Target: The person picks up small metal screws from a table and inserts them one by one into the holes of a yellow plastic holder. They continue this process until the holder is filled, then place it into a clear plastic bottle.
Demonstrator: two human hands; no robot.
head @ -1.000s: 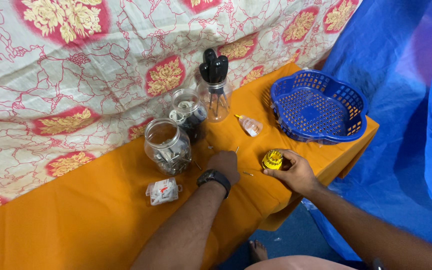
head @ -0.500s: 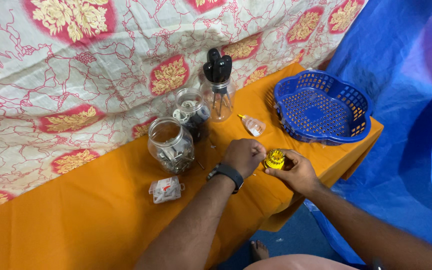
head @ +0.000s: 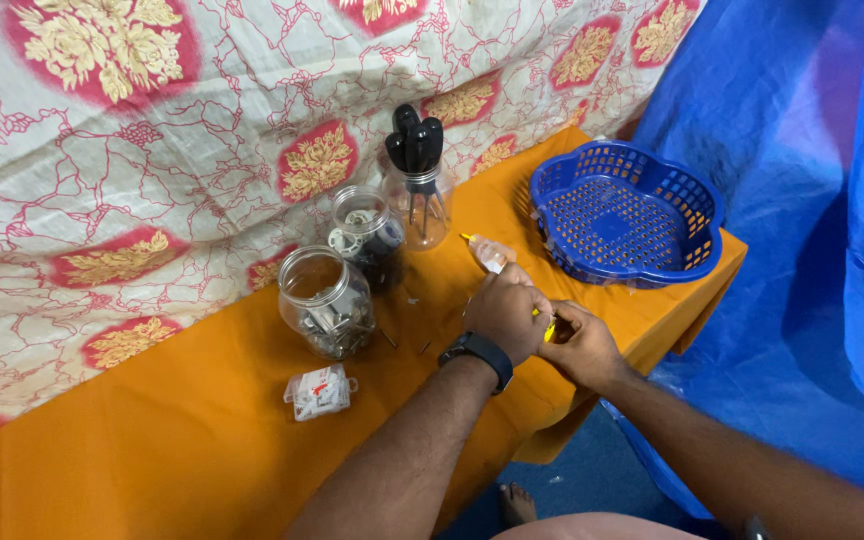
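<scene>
Both hands meet over the orange cloth (head: pixel 152 440), left hand (head: pixel 508 312) and right hand (head: pixel 582 345) fingers pinching a small yellow part (head: pixel 549 330)

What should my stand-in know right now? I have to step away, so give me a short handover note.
Left hand: closed over the small yellow part, a watch on the wrist.
Right hand: grip on the same yellow part from the other side.
Things: on the orange cloth, two glass jars of small hardware, a jar of screwdrivers, a small glue bottle, a small clear packet, a blue basket.
Done: yellow part in hand.
Left: basket holds nothing visible.
</scene>
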